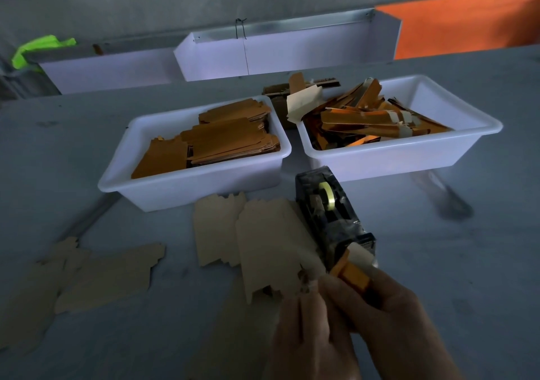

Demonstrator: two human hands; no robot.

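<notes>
Head view: both hands meet low and right of centre, wrists coming up from the bottom edge. The right hand [394,312] comes in from the right, fingers curled round the near end of an orange folded card [355,277]. The left hand [306,333] stands beside it with fingers pointing up and drawn together, pinching the card's left edge, though blur softens the fingertips.

The card juts away from the hands, and its far end meets a pale strip of tape [361,255] at the cutter end of the tape dispenser [330,213] — a dark block standing on the bench [467,263] with a yellowish roll in it.

Just left of the dispenser lie flat pale card blanks [263,242]; more blanks [102,274] lie well off to the left.

Behind these stand two white trays, side by side — the left tray [204,188] holds stacked flat orange cards, and the right tray [394,157] holds a loose heap of taped orange pieces.
</notes>
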